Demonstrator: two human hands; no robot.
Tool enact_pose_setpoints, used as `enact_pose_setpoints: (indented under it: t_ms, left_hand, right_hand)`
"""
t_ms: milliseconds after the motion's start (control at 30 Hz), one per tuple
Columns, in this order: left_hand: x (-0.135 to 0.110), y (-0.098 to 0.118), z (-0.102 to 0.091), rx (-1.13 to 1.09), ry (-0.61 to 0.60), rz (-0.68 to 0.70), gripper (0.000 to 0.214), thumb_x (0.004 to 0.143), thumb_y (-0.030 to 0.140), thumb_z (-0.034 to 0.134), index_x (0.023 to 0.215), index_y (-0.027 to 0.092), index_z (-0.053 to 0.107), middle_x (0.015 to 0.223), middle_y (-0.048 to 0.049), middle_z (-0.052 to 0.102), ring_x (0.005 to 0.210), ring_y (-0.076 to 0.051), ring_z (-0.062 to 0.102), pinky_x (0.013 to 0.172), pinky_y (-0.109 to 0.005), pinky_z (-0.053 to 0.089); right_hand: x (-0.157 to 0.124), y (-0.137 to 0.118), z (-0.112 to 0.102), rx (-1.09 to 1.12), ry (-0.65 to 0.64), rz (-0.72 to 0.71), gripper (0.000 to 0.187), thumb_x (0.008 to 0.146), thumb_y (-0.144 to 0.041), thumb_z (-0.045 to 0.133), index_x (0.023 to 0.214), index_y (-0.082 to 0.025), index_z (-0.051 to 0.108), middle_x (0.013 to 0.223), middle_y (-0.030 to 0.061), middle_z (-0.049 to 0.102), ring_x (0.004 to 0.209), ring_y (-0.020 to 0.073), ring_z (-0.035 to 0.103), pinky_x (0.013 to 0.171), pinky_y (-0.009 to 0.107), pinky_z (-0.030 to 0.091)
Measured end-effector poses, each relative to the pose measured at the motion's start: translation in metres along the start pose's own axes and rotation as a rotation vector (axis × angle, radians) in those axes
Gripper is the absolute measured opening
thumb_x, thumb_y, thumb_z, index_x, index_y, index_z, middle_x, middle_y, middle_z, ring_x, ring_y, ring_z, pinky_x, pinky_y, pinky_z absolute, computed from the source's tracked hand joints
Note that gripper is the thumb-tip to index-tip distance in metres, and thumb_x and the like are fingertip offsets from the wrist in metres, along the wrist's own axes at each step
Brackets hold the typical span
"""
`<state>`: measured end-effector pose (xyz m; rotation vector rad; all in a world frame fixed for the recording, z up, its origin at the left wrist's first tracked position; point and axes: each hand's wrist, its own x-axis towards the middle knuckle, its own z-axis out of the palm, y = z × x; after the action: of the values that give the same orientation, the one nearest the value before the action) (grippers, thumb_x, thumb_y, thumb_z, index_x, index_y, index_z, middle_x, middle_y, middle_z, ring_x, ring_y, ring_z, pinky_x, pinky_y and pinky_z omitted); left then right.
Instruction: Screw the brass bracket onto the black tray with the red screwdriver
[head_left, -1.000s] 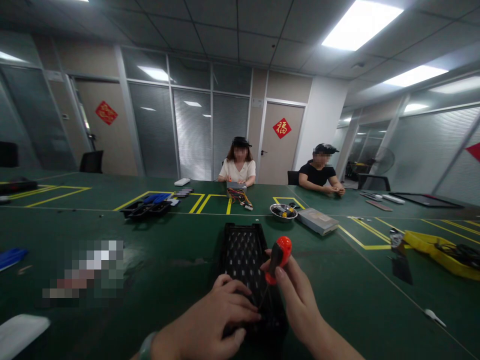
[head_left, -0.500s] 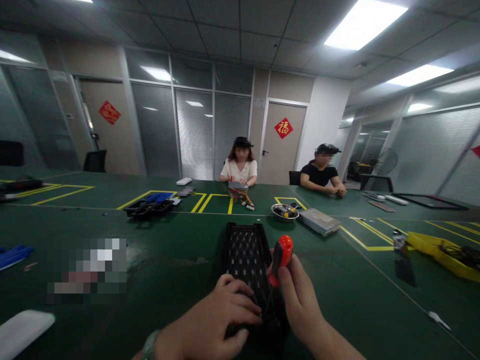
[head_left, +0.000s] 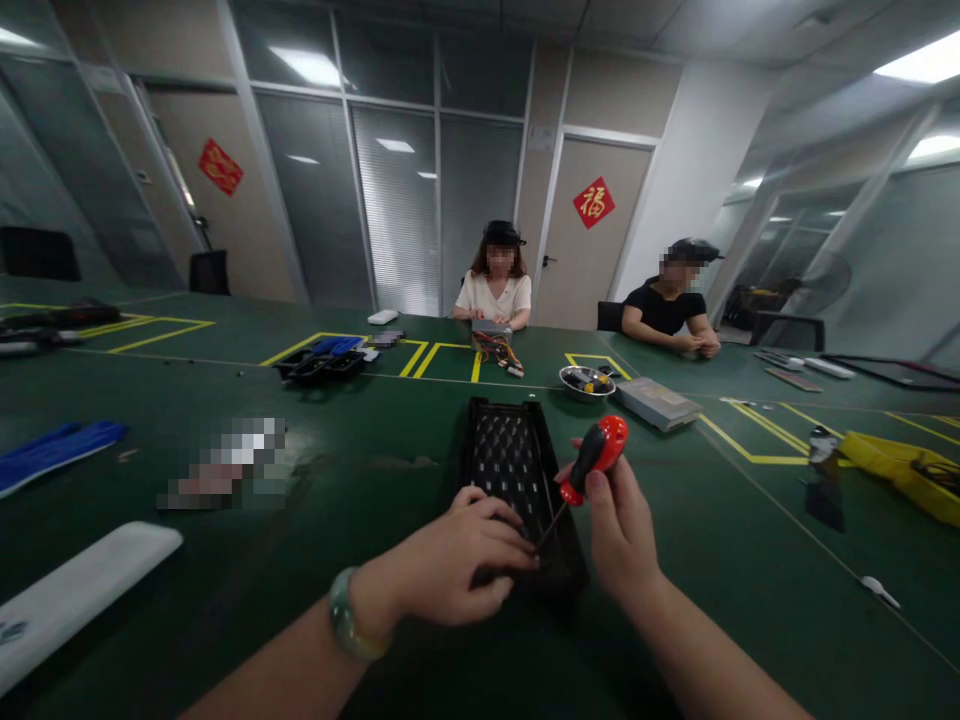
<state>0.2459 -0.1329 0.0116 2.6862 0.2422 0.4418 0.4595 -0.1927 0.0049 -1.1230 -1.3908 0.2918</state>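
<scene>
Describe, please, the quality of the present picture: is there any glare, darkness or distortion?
Head view: the ceiling light at upper right is washed out to white; head view: the near end of the black tray is almost lost in darkness; head view: the doors lean outward, probably from a wide lens.

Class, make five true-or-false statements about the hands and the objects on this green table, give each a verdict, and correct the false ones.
1. The right hand holds a red-and-black-handled screwdriver. True.
2. The screwdriver points straight up. False: it slants, handle up and tip down.
3. The left hand lies partly over a long black rectangular panel. True.
4. A round greenish bangle circles the right wrist. False: the bangle circles the left wrist.
5. The round silver metal bowl stands left of the flat grey box. True.
</scene>
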Motion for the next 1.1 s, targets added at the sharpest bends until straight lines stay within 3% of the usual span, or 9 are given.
enact_pose_setpoints:
  t_ms: [333,533,700,933,1100]
  left_hand:
    - [0.0000,-0.0049,0.0038,0.029,0.003,0.001,0.040,0.083,0.020,0.059,0.121,0.033,0.065,0.118,0.0040,0.071,0.120,-0.023,0.052,0.106,-0.043,0.018]
    - [-0.0002,-0.0053,0.0044,0.031,-0.006,-0.010,0.041,0.083,0.020,0.058,0.121,0.033,0.065,0.119,0.0032,0.070,0.122,-0.024,0.051,0.107,-0.044,0.016]
    - [0.0001,-0.0046,0.0047,0.036,-0.018,-0.012,0.041,0.083,0.020,0.057,0.121,0.033,0.064,0.121,0.0038,0.070,0.122,-0.024,0.050,0.106,-0.043,0.016]
    - [0.0005,-0.0038,0.0026,0.027,-0.013,-0.008,0.042,0.083,0.019,0.059,0.122,0.034,0.064,0.120,0.0044,0.070,0.120,-0.024,0.051,0.105,-0.043,0.018]
    - [0.0012,-0.0010,-0.0007,0.002,-0.004,-0.006,0.046,0.081,0.017,0.059,0.123,0.035,0.064,0.118,0.0044,0.071,0.120,-0.024,0.051,0.106,-0.042,0.020]
  right_hand:
    - [0.0011,-0.0017,-0.0021,-0.020,-0.118,-0.030,0.026,0.098,-0.035,0.052,0.122,-0.025,0.053,0.100,0.0029,0.066,0.092,0.0196,0.061,0.084,0.035,0.045]
    - [0.0023,-0.0037,-0.0058,-0.164,-0.124,-0.055,0.040,0.090,-0.034,0.064,0.128,-0.027,0.052,0.100,0.0014,0.064,0.081,0.0173,0.056,0.078,0.032,0.044]
    - [0.0029,-0.0070,-0.0078,-0.166,-0.141,-0.030,0.049,0.092,-0.035,0.060,0.139,-0.027,0.047,0.102,0.0036,0.061,0.087,0.0199,0.055,0.082,0.035,0.043]
    - [0.0020,-0.0052,-0.0045,0.050,-0.164,0.029,0.050,0.099,-0.035,0.047,0.146,-0.028,0.035,0.096,0.0018,0.060,0.087,0.0197,0.055,0.087,0.038,0.044]
    - [0.0051,0.0012,-0.0050,-0.063,-0.123,0.057,0.057,0.095,-0.039,0.053,0.148,-0.030,0.033,0.103,0.0040,0.056,0.093,0.0224,0.054,0.088,0.040,0.043]
